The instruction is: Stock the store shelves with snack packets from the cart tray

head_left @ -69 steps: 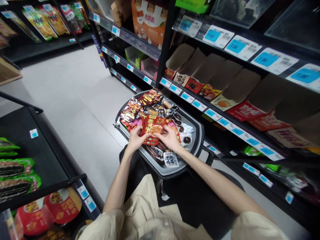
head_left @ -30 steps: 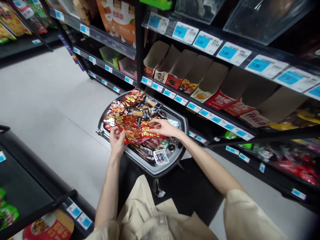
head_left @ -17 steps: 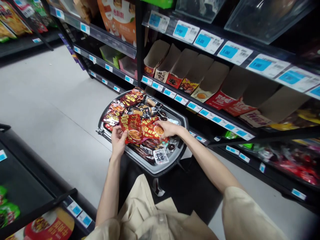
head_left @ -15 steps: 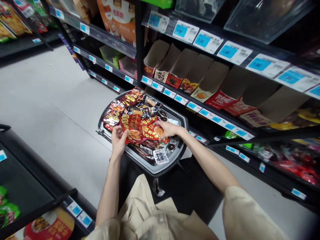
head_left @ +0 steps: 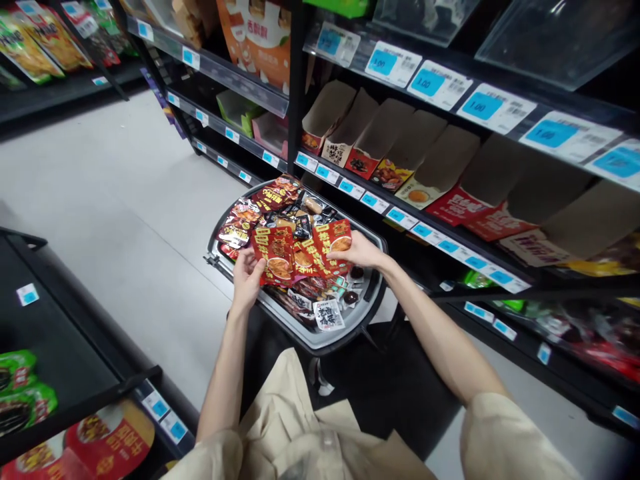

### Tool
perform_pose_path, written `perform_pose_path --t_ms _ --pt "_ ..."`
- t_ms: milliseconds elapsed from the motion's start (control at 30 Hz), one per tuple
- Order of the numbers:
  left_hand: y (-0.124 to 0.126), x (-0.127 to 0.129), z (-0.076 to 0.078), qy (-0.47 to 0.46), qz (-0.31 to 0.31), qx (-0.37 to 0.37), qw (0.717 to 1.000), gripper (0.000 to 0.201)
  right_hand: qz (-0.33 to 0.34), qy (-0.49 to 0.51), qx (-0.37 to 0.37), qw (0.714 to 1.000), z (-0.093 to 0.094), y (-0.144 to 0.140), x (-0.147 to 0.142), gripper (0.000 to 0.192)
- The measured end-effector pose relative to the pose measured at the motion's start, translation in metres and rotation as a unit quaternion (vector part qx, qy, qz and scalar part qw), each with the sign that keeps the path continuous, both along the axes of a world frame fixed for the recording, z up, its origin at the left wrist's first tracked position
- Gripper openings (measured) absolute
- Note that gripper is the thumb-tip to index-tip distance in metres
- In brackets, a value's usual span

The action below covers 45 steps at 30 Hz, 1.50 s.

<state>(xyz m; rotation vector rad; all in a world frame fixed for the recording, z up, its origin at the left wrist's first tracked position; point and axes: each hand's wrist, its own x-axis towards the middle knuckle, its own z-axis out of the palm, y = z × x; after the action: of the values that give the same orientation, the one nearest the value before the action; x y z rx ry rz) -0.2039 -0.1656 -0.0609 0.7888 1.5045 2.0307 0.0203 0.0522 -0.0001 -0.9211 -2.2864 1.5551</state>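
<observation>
My left hand (head_left: 248, 272) pinches the lower left edge of a red snack packet (head_left: 275, 253) with yellow lettering. On the right, my right hand (head_left: 361, 252) grips a second red snack packet (head_left: 334, 241), thumb on its front. Both packets are held above a grey tray-like basket (head_left: 310, 341) with a dark rim. More red packets lie between them. Inside the basket are maroon packets (head_left: 239, 221), black-wrapped snacks (head_left: 295, 223), a white packet with black characters (head_left: 329, 315) and small dark round items (head_left: 351, 297). The packets hide some of the contents.
Along the right runs a shelf with several open cardboard display boxes (head_left: 395, 153) and blue-and-white price tags (head_left: 389, 65). A low dark shelf (head_left: 65, 320) with green packets (head_left: 25, 393) stands at the left. Grey floor (head_left: 125, 180) lies between the shelves.
My right hand has lifted a red packet and drawn it right and up from the pile. My left hand keeps its packet. The view has shifted slightly.
</observation>
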Motion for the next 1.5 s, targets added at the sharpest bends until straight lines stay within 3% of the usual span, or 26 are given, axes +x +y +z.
perform_pose_path --t_ms 133,233,533,767,1000,1133,1300,1400,1500 --pt "-0.001 -0.001 -0.002 -0.015 -0.034 -0.02 0.999 0.036 -0.123 0.109 -0.06 0.985 -0.002 -0.018 -0.014 0.046" --pt "-0.001 -0.003 -0.005 -0.033 -0.063 -0.025 0.997 0.036 -0.17 0.14 -0.109 0.969 -0.002 -0.035 -0.027 0.051" --pt "-0.002 -0.002 0.001 -0.042 -0.127 -0.039 0.99 0.033 -0.097 0.148 -0.152 0.972 -0.009 -0.075 -0.044 0.051" --pt "-0.003 -0.001 -0.001 -0.02 -0.081 -0.039 0.996 0.028 -0.121 0.148 -0.229 0.954 -0.006 -0.074 -0.046 0.056" --pt "0.0 -0.003 -0.006 -0.044 0.002 -0.004 0.999 0.032 -0.192 0.21 -0.133 0.949 -0.002 -0.067 -0.048 0.074" --pt "0.001 -0.002 -0.003 -0.073 -0.002 0.013 0.997 0.037 -0.178 0.195 -0.112 0.958 -0.007 -0.062 -0.047 0.075" --pt "0.001 -0.003 0.0 -0.106 -0.008 0.03 0.994 0.041 -0.124 0.166 -0.067 0.976 -0.006 -0.061 -0.046 0.061" --pt "-0.001 -0.007 -0.001 -0.107 -0.009 0.033 0.994 0.038 -0.099 0.157 -0.156 0.97 0.005 -0.063 -0.044 0.051" --pt "-0.003 -0.01 -0.002 -0.11 -0.007 0.033 0.993 0.036 -0.075 0.157 -0.294 0.94 0.018 -0.063 -0.038 0.043"
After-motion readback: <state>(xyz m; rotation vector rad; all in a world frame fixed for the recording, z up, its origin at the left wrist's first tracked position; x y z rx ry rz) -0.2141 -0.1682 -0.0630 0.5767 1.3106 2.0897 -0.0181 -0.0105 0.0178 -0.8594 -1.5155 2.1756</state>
